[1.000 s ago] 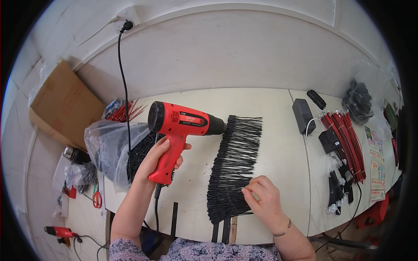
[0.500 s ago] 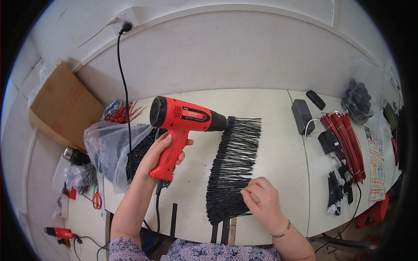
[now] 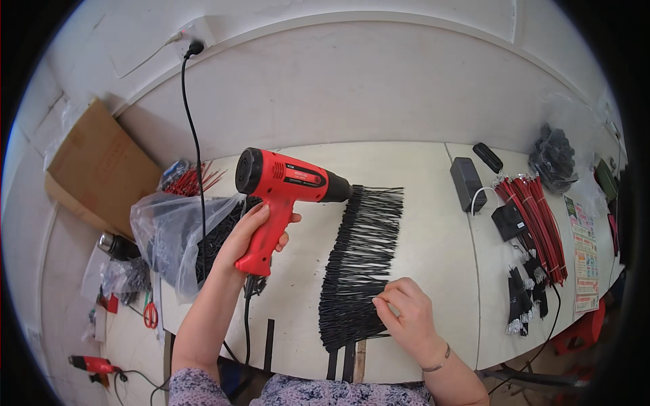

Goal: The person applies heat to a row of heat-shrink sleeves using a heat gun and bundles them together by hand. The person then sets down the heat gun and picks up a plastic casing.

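Observation:
A red heat gun (image 3: 291, 179) with a black nozzle is gripped by its handle in my left hand (image 3: 250, 233), the fingers wrapped round it. Its nozzle points right, at the far left end of a long row of short black wires (image 3: 362, 250). The wires lie side by side across the table, their left ends thicker and lined up, their thinner ends pointing right. My right hand (image 3: 409, 311) is at the near right side of the row, thumb and forefinger pinched together by the wire ends. What lies between those fingertips is too small to make out.
Left of the gun sits a clear plastic bag (image 3: 169, 237) of black pieces, near a cardboard box (image 3: 101, 169) and scissors (image 3: 151, 314). Red wire bundles (image 3: 538, 223), a black box (image 3: 468, 183) and a printed sheet (image 3: 583, 254) lie right. A black cord (image 3: 193, 128) hangs from the socket.
The heat gun has shifted very slightly away from me along the far end of the row. The whole view has tilted a little. My right hand stays in place, still pinched.

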Action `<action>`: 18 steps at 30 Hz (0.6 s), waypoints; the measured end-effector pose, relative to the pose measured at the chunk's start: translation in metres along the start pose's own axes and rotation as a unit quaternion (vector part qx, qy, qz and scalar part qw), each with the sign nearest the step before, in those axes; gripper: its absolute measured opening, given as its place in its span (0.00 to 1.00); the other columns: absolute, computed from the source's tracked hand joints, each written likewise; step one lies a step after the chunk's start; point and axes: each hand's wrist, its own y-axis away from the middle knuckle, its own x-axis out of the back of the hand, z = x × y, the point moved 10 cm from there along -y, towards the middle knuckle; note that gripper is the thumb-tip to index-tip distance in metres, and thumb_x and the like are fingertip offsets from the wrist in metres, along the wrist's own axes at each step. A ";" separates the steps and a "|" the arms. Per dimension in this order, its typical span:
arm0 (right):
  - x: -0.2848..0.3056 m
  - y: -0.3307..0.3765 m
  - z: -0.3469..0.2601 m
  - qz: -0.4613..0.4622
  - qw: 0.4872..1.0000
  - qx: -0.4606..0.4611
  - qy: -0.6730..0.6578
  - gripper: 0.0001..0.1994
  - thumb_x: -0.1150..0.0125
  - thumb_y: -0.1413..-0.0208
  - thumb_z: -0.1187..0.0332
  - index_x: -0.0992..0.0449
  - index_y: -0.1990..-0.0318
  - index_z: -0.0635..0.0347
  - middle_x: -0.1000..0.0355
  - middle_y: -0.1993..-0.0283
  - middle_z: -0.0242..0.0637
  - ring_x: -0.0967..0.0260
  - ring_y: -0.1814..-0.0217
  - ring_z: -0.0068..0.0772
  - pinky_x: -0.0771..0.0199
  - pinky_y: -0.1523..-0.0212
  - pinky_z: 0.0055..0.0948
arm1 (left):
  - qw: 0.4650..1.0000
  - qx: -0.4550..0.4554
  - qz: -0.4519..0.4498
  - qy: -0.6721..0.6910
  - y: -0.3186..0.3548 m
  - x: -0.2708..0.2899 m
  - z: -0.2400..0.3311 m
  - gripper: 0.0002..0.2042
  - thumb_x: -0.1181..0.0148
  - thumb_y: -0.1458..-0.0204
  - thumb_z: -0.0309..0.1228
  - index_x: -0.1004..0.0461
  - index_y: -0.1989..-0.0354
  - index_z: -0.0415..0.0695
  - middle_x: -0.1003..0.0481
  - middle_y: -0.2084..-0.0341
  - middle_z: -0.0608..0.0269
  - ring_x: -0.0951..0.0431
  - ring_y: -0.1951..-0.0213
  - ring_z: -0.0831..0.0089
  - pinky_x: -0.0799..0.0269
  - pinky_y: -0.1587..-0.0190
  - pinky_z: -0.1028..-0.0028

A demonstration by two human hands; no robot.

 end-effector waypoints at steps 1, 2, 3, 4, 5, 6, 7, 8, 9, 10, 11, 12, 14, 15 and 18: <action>0.000 0.000 0.000 0.001 1.000 0.000 0.000 0.05 0.30 0.51 0.74 0.23 0.72 0.61 0.27 0.68 0.36 0.27 0.66 0.38 0.25 0.69 0.33 | 1.000 -0.001 0.001 -0.003 -0.001 0.001 -0.001 0.25 0.51 0.33 0.42 0.39 0.34 0.39 0.24 0.52 0.47 0.24 0.72 0.73 0.26 0.69 0.75; 0.000 0.000 -0.001 -0.001 1.000 0.001 -0.002 0.05 0.30 0.51 0.74 0.23 0.72 0.61 0.28 0.68 0.36 0.27 0.66 0.38 0.25 0.69 0.34 | 1.000 -0.001 0.001 -0.003 -0.002 0.002 -0.001 0.25 0.51 0.33 0.42 0.39 0.34 0.39 0.24 0.52 0.47 0.24 0.72 0.73 0.26 0.69 0.75; -0.001 -0.001 -0.001 -0.003 1.000 0.002 -0.005 0.05 0.30 0.51 0.74 0.23 0.72 0.61 0.28 0.68 0.36 0.27 0.66 0.38 0.25 0.69 0.34 | 1.000 0.001 0.003 -0.005 -0.003 0.004 -0.003 0.25 0.51 0.33 0.42 0.39 0.34 0.38 0.24 0.52 0.47 0.24 0.72 0.73 0.26 0.69 0.75; -0.001 -0.001 -0.001 -0.002 1.000 0.002 -0.005 0.05 0.30 0.51 0.74 0.23 0.72 0.61 0.28 0.68 0.36 0.27 0.66 0.38 0.25 0.69 0.34 | 1.000 0.003 0.005 -0.007 -0.004 0.005 -0.004 0.25 0.51 0.33 0.41 0.39 0.34 0.38 0.24 0.52 0.47 0.24 0.72 0.73 0.26 0.69 0.75; -0.001 -0.001 -0.002 -0.003 1.000 0.003 -0.004 0.05 0.30 0.51 0.74 0.23 0.72 0.61 0.28 0.68 0.36 0.27 0.66 0.38 0.25 0.69 0.34 | 1.000 0.003 0.005 -0.007 -0.004 0.005 -0.004 0.25 0.51 0.33 0.41 0.39 0.34 0.38 0.24 0.52 0.47 0.24 0.72 0.73 0.26 0.69 0.75; -0.001 0.000 -0.002 -0.003 1.000 0.005 -0.003 0.05 0.30 0.51 0.74 0.23 0.72 0.61 0.28 0.68 0.36 0.27 0.66 0.38 0.25 0.69 0.33 | 1.000 0.002 0.003 -0.004 -0.005 0.004 -0.003 0.25 0.51 0.33 0.42 0.39 0.35 0.38 0.24 0.52 0.47 0.24 0.72 0.73 0.26 0.69 0.75; -0.001 0.000 -0.002 -0.003 1.000 0.004 -0.002 0.05 0.30 0.51 0.74 0.23 0.72 0.61 0.28 0.68 0.36 0.27 0.66 0.38 0.25 0.69 0.33 | 1.000 0.001 0.001 0.000 -0.006 0.003 -0.003 0.24 0.51 0.33 0.42 0.39 0.35 0.38 0.24 0.52 0.47 0.24 0.72 0.73 0.26 0.69 0.75; -0.002 0.000 -0.002 -0.004 1.000 0.003 -0.002 0.05 0.30 0.51 0.74 0.23 0.72 0.61 0.28 0.68 0.36 0.27 0.66 0.38 0.26 0.69 0.33 | 1.000 0.001 0.001 0.000 -0.007 0.002 -0.002 0.24 0.51 0.33 0.42 0.39 0.35 0.38 0.24 0.52 0.47 0.24 0.72 0.73 0.26 0.69 0.75; -0.002 0.000 -0.001 -0.005 1.000 0.002 -0.002 0.05 0.30 0.50 0.74 0.23 0.72 0.61 0.28 0.68 0.36 0.27 0.66 0.37 0.26 0.69 0.33 | 1.000 0.000 0.002 -0.002 -0.008 0.000 0.000 0.24 0.51 0.33 0.41 0.39 0.35 0.38 0.24 0.52 0.47 0.24 0.72 0.73 0.26 0.69 0.75; -0.003 0.000 0.000 -0.005 1.000 0.001 -0.001 0.05 0.30 0.50 0.74 0.23 0.72 0.61 0.28 0.68 0.36 0.27 0.66 0.37 0.26 0.69 0.33 | 1.000 -0.001 0.003 -0.004 -0.010 -0.001 0.001 0.24 0.51 0.33 0.41 0.39 0.35 0.38 0.23 0.52 0.47 0.24 0.72 0.73 0.26 0.68 0.75; -0.002 0.000 -0.001 -0.005 1.000 0.002 0.000 0.05 0.30 0.51 0.74 0.23 0.72 0.61 0.28 0.69 0.36 0.28 0.66 0.37 0.26 0.69 0.33 | 1.000 -0.002 0.003 -0.005 -0.010 -0.002 0.002 0.24 0.51 0.33 0.41 0.39 0.35 0.38 0.23 0.52 0.47 0.24 0.72 0.73 0.26 0.68 0.75; -0.001 0.000 -0.001 -0.005 1.000 0.003 0.001 0.05 0.30 0.51 0.74 0.23 0.72 0.61 0.28 0.69 0.35 0.28 0.66 0.37 0.26 0.69 0.33 | 1.000 -0.001 0.006 -0.010 -0.011 -0.002 0.003 0.24 0.51 0.33 0.41 0.38 0.35 0.38 0.23 0.52 0.47 0.24 0.72 0.73 0.26 0.69 0.75; 0.000 -0.001 -0.002 -0.005 1.000 0.003 -0.001 0.05 0.30 0.51 0.74 0.23 0.72 0.61 0.28 0.69 0.35 0.28 0.66 0.37 0.26 0.69 0.33 | 1.000 0.000 0.009 -0.016 -0.012 -0.002 0.003 0.24 0.51 0.33 0.41 0.38 0.35 0.38 0.23 0.53 0.47 0.24 0.72 0.73 0.26 0.69 0.75; -0.001 -0.002 -0.002 -0.006 1.000 0.003 -0.003 0.05 0.30 0.51 0.74 0.23 0.72 0.61 0.28 0.69 0.35 0.28 0.66 0.37 0.26 0.69 0.33 | 1.000 0.000 0.008 -0.019 -0.012 -0.001 0.002 0.24 0.51 0.33 0.41 0.38 0.35 0.38 0.23 0.53 0.47 0.24 0.72 0.73 0.26 0.69 0.75; -0.002 -0.002 -0.003 -0.006 1.000 0.007 -0.005 0.06 0.30 0.51 0.75 0.23 0.72 0.61 0.28 0.69 0.35 0.28 0.66 0.37 0.26 0.70 0.33 | 1.000 0.000 0.007 -0.021 -0.013 -0.001 0.003 0.24 0.50 0.33 0.41 0.38 0.35 0.37 0.23 0.53 0.47 0.24 0.72 0.73 0.26 0.69 0.74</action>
